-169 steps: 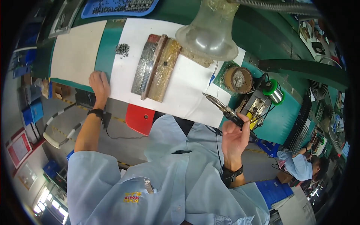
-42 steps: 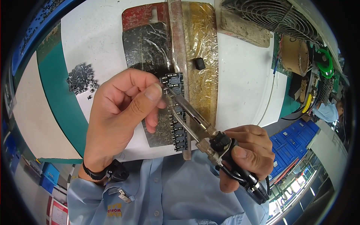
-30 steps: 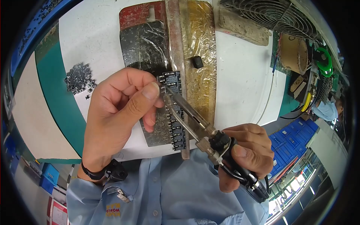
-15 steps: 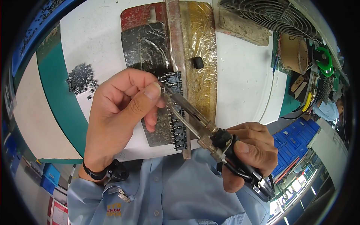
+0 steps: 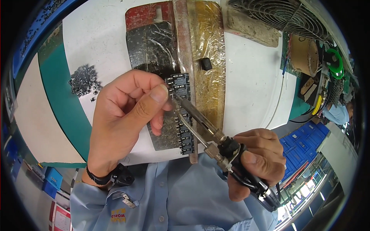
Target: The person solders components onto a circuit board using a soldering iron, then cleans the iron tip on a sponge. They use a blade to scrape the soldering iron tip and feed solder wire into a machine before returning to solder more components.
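Observation:
My right hand [image 5: 262, 159] grips the black handle of a soldering iron [image 5: 206, 125] with a thin metal feed tube beside its shaft. The iron slants up and left, its tip at the upper left part of a strip of small black circuit boards [image 5: 186, 134]. Beside that tip, my left hand [image 5: 127, 107] is closed, thumb and forefinger pinched at the strip's left edge. What lies between those fingertips, if anything, is too small or hidden to tell. The strip rests along a long worn bar [image 5: 185, 42] on a taped board [image 5: 210, 34].
A pile of small metal-and-black parts [image 5: 84, 79] lies on the white sheet at left. Right of the bar sits a small black piece [image 5: 206, 64]. A fan grille [image 5: 289, 15], a cardboard roll [image 5: 302, 57] and a green spool [image 5: 336, 65] stand at the back right.
The iron and right hand have shifted very slightly downward relative to the strip. The view has drifted a little; my left hand keeps its pinch by the strip.

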`<state>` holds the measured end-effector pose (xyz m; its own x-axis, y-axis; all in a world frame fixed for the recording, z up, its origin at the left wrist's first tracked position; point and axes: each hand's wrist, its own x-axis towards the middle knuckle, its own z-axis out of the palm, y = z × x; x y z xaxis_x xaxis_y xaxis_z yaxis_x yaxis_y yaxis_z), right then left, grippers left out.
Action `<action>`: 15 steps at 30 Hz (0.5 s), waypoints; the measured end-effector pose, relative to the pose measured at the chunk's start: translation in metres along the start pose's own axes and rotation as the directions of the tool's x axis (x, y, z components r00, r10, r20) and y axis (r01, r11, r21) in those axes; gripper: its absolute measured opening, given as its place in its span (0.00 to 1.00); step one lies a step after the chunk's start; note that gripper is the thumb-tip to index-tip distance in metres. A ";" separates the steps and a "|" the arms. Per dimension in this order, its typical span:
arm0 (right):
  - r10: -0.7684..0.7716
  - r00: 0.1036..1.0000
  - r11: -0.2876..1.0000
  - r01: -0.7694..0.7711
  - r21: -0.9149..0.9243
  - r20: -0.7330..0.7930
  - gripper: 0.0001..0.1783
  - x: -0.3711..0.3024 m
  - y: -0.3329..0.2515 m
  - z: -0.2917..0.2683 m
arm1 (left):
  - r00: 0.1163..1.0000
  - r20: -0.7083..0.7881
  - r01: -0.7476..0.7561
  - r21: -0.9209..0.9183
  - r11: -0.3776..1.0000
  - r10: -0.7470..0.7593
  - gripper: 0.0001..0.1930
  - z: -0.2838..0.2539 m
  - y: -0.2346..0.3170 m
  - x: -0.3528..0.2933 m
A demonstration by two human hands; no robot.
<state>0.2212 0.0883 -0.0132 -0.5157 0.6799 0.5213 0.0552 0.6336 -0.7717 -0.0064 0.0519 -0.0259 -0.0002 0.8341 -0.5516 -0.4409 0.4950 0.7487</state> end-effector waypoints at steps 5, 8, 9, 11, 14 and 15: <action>0.026 1.000 0.999 -0.026 0.041 -0.003 0.33 0.000 0.001 0.000 | 1.000 -0.009 -0.008 0.005 1.000 0.008 0.07 0.000 -0.002 -0.001; 0.044 0.999 0.996 -0.042 0.075 -0.021 0.33 0.001 0.000 0.000 | 1.000 -0.008 -0.009 -0.002 1.000 0.009 0.06 0.001 -0.002 0.000; 0.051 0.998 0.995 -0.049 0.084 -0.028 0.34 0.002 -0.001 0.000 | 1.000 -0.012 -0.011 -0.003 1.000 0.011 0.06 0.001 -0.001 -0.001; 0.065 0.997 0.993 -0.061 0.100 -0.041 0.34 0.002 -0.003 0.000 | 1.000 -0.013 -0.017 -0.001 1.000 0.017 0.06 0.001 0.000 -0.003; 0.093 0.993 0.989 -0.084 0.123 -0.069 0.34 0.000 -0.001 -0.001 | 1.000 -0.015 -0.014 -0.007 1.000 0.014 0.06 -0.001 -0.004 0.000; 0.097 0.992 0.988 -0.087 0.126 -0.077 0.34 0.000 -0.002 -0.001 | 1.000 -0.014 -0.019 -0.008 1.000 0.019 0.06 0.000 -0.004 0.000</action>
<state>0.2224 0.0872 -0.0110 -0.4409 0.7645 0.4702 -0.0081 0.5205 -0.8538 -0.0050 0.0503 -0.0287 -0.0207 0.8399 -0.5423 -0.4477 0.4772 0.7562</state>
